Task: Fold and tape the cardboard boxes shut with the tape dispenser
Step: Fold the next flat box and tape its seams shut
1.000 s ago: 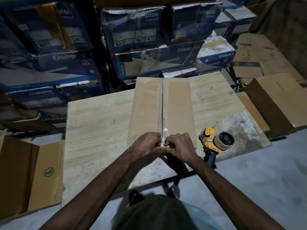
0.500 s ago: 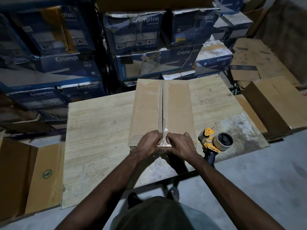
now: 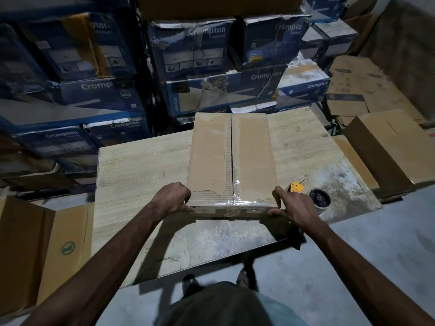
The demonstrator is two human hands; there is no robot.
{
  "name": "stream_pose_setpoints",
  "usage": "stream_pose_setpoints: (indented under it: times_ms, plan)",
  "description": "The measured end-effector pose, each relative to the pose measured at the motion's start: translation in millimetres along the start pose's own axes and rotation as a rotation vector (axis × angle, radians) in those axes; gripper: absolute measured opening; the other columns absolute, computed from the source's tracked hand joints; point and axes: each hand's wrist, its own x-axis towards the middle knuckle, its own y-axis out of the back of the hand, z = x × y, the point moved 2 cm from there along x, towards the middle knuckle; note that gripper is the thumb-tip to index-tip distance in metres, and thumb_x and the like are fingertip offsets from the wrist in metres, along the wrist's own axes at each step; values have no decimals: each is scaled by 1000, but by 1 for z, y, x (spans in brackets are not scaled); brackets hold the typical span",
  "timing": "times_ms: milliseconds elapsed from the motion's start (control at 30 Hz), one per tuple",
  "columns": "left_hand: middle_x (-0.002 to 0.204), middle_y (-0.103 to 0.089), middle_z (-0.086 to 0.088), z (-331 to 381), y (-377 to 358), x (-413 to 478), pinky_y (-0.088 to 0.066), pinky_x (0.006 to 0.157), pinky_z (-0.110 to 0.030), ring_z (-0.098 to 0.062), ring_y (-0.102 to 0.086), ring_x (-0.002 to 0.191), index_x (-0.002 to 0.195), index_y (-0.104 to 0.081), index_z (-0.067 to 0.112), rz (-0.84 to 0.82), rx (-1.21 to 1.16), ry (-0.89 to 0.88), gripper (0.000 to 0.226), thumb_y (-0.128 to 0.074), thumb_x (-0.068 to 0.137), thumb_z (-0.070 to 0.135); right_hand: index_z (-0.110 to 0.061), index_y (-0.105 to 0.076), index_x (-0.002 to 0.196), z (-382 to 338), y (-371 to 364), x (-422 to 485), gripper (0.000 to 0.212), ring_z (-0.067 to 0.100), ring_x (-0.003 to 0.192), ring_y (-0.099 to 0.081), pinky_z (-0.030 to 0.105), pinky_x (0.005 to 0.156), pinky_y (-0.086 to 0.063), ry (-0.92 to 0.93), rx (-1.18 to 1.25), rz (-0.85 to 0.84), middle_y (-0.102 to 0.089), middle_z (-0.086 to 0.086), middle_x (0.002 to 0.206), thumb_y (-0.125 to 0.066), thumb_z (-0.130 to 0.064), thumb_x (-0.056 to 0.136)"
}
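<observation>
A closed cardboard box (image 3: 249, 156) is seen lying flat on a pale wood-grain table (image 3: 141, 175), its long axis running away from the person and its far end reaching the table's far edge. The two top flaps are met along a centre seam. Clear tape (image 3: 236, 196) is noted over the near part of that seam only, carried over the near edge onto the front face. The outer paper is torn at the near left corner, and the fluting is exposed there. The box is grasped at both near corners: the left hand (image 3: 171, 198) is curled round the near left corner with its thumb laid along the front face, and the right hand (image 3: 294, 204) is wrapped round the near right corner in the same way. A dark shadow is cast under the near edge; whether that end is clear of the table cannot be told. The tape dispenser (image 3: 316, 196) is observed on the table just beside the right hand, partly hidden by it, with a yellow part and the roll showing. Blue printed cartons (image 3: 195, 48) are stacked behind the table. A brown carton (image 3: 395, 142) is recorded to the right, and flattened cardboard (image 3: 63, 243) to the left on the grey floor.
</observation>
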Motion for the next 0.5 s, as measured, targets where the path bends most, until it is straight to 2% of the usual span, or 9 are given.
stream_pose_setpoints:
  times_ms: [133,200,267,333,367,400,433,467,500]
  plan:
    - [60,-53,1,-3,-9,7,-32,53,-33,-20,-52,60,61,-51,16,16,-214,60,52,-91,72,48,-28,-33,92,10,-5,6,55,22,60,-53,43,57,-50,-21,189,-65,-53,-2,66,-72,-65,82]
    - [55,-50,3,-6,-12,5,-27,51,-33,-16,-44,55,56,-47,16,18,-349,92,59,-96,64,47,-29,-33,92,11,-3,8,59,25,62,-54,44,58,-50,-20,231,-98,-54,-2,68,-69,-73,78]
    - [56,-55,4,-9,-15,-4,-32,53,-30,-13,-49,57,57,-52,15,24,-593,212,61,-95,55,58,-32,-37,97,12,-1,5,64,24,67,-58,41,60,-49,-70,366,-114,-60,-4,73,-70,-80,71]
    - [75,-69,4,-7,-13,-11,-48,72,-32,-15,-65,76,74,-69,12,112,-1026,366,68,-77,64,78,-33,-44,115,6,3,4,69,21,85,-65,42,72,-54,-253,677,-31,-68,-3,99,-74,-78,73]
    - [94,-73,2,-4,-10,-14,-51,86,-39,-19,-67,93,94,-73,9,137,-1218,451,77,-62,76,83,-32,-43,128,-1,4,6,76,23,103,-64,45,86,-55,-375,883,29,-65,0,121,-70,-79,76]
    - [113,-69,1,0,-10,-12,-49,98,-45,-23,-65,107,114,-70,9,114,-1367,518,84,-47,85,84,-31,-39,141,-13,7,11,84,27,122,-58,50,101,-50,-485,1061,66,-55,3,141,-66,-80,78]
    - [123,-64,2,8,-6,-10,-47,103,-47,-23,-61,114,129,-63,12,86,-1474,517,82,-37,93,81,-29,-34,150,-24,7,18,91,31,136,-48,51,110,-43,-572,1193,67,-45,6,154,-63,-79,81]
    - [124,-63,5,17,-2,-7,-48,102,-43,-19,-62,114,136,-58,18,54,-1531,466,73,-34,98,75,-26,-31,156,-32,5,26,94,32,142,-42,50,114,-38,-618,1263,67,-39,7,159,-64,-75,84]
    - [124,-66,7,26,3,-5,-52,95,-34,-15,-65,111,138,-56,21,40,-1555,405,65,-38,100,71,-24,-31,159,-38,2,34,96,32,142,-43,49,115,-37,-641,1300,69,-42,6,158,-68,-71,84]
